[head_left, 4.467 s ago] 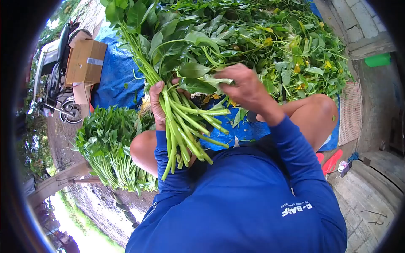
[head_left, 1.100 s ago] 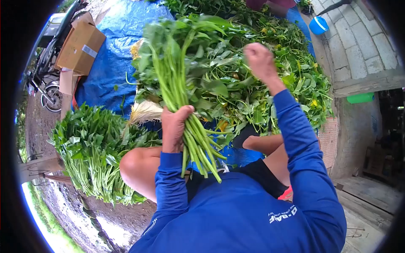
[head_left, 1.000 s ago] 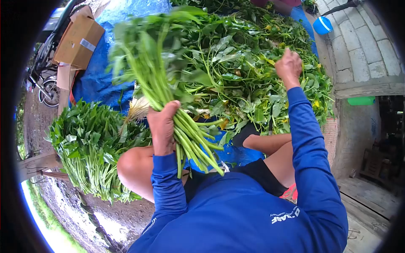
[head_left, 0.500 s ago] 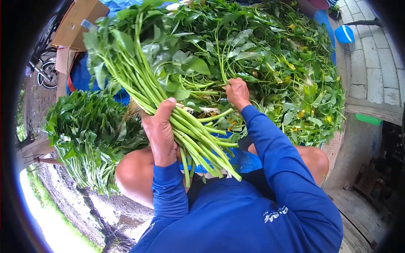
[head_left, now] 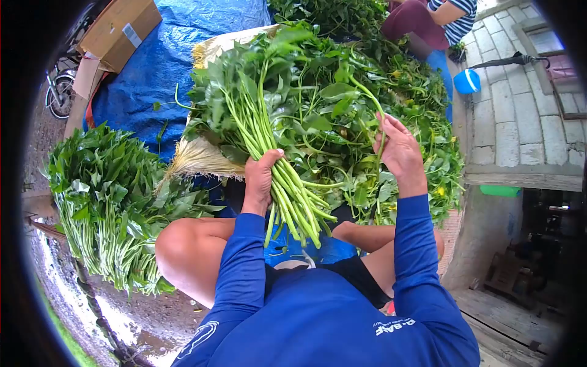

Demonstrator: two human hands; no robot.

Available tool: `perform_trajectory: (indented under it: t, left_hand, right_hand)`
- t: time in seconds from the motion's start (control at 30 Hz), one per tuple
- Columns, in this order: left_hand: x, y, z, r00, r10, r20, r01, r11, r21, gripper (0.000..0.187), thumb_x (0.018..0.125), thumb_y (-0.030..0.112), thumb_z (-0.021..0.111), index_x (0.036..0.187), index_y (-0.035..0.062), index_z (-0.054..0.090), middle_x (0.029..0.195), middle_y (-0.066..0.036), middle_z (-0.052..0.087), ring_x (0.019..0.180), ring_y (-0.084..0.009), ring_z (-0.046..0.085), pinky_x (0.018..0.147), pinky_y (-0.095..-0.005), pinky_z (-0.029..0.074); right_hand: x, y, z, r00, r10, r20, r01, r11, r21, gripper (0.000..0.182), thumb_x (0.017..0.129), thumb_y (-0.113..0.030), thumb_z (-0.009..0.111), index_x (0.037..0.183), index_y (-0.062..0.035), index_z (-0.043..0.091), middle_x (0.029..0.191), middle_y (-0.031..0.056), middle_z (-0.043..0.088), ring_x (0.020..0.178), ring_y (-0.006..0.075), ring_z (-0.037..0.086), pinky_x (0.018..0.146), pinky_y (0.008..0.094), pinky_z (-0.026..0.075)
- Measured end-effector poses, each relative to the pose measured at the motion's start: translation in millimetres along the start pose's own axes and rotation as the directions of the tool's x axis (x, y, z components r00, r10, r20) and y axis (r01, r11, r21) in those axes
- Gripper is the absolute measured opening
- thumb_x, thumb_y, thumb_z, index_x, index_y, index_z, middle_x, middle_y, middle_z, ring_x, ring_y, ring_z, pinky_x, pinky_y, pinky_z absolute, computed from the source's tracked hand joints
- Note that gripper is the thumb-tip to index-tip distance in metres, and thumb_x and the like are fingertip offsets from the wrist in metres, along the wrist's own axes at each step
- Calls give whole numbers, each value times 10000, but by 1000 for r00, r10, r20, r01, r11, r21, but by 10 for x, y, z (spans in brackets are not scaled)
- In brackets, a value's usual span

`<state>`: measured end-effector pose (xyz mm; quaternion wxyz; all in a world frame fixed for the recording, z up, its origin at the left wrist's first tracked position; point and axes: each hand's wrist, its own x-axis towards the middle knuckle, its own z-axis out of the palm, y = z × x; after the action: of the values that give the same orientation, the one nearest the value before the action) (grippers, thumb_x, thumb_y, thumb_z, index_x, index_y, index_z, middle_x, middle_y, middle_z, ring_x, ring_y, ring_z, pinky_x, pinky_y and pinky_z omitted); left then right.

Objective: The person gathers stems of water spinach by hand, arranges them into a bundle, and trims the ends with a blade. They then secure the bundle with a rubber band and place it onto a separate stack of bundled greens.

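Note:
My left hand (head_left: pixel 260 177) is closed around a thick bunch of leafy green stems (head_left: pixel 260 131), leaves toward the top and cut ends hanging over my lap. To its right, my right hand (head_left: pixel 398 144) pinches a single green stem (head_left: pixel 367 92) between thumb and fingers, its leafy end leaning toward the bunch. Behind both hands spreads a big heap of loose leafy greens (head_left: pixel 422 116), with some yellow leaves in it. A sheaf of pale straw-like strands (head_left: pixel 205 158) lies left of my left hand.
Stacked green bundles (head_left: pixel 116 202) stand at the left. Beyond are a blue tarp (head_left: pixel 177 55), a cardboard box (head_left: pixel 119 37) and a wheel (head_left: pixel 61 95). Another person (head_left: pixel 428 21) sits at the top right, near a blue container (head_left: pixel 466 81) and a block wall (head_left: pixel 504 122).
My right hand has risen out of the heap and moved right, now with a stem in it. The view has shifted, showing more tarp and the other person.

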<state>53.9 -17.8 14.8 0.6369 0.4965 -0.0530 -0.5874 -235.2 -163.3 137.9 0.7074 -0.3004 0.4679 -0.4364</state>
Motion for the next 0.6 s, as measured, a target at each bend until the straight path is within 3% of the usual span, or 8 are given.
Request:
perform_trajectory:
  t: [0.1,0.13,0.23,0.37,0.5,0.53,0.57,0.6]
  left_hand:
    - [-12,-118,45,998,-41,40,43,999,-33,188,941,189,768,946,4,735,773,-96,733,633,-192,724,610,-327,621]
    - [11,-186,53,999,-35,5,35,999,-14,195,930,194,783,975,10,736,785,-83,735,642,-186,725,616,-320,618]
    - [-49,-219,83,997,-48,64,51,998,-46,226,926,199,817,1016,14,724,819,-67,734,653,-177,719,628,-321,614]
    - [-14,-397,177,997,-37,67,45,991,-125,201,943,184,804,1038,43,697,840,-51,713,678,-177,714,635,-339,627]
    - [60,-690,89,989,-62,135,87,978,-189,225,949,181,784,1107,48,693,892,-44,726,734,-173,728,664,-343,634]
    - [67,-721,94,990,-64,125,93,966,-243,309,942,105,780,1234,41,704,960,-32,740,781,-171,726,708,-359,631]
    - [76,-751,106,990,-53,130,89,955,-284,317,943,107,781,1245,43,707,970,-29,744,801,-172,731,723,-361,633]
    - [119,-767,94,991,-34,130,75,943,-326,326,944,109,782,1256,44,710,979,-27,747,820,-174,735,737,-362,635]
  right_hand:
    - [-194,-100,37,979,-181,97,187,981,-49,291,1050,-125,750,1328,-40,746,1227,29,773,825,91,672,702,294,586]
    - [-266,-119,124,967,-250,60,255,960,-115,291,1047,-87,744,1330,-21,753,1193,26,782,860,80,679,713,276,575]
    - [-391,-164,512,900,-434,47,402,782,-477,273,1048,-81,741,1312,-21,774,1167,15,787,884,68,678,721,252,560]
    - [-352,136,1017,795,-580,179,528,515,-675,243,1005,-74,771,1242,-54,823,1074,58,757,928,124,688,783,285,555]
    - [-155,1075,1014,912,-282,298,385,334,-860,250,1017,-241,726,1168,-73,833,1051,149,764,949,280,728,867,419,566]
    - [-136,1314,887,907,-272,321,389,256,-885,259,1014,-263,713,1146,-76,835,1032,159,773,959,308,732,887,448,564]
    - [-114,1464,799,898,-264,351,402,172,-899,272,1012,-286,700,1123,-78,837,1012,169,783,969,337,737,908,476,563]
    - [-111,1519,757,958,-162,237,269,212,-940,282,990,-271,720,1124,-51,834,1031,167,815,986,342,759,921,473,576]
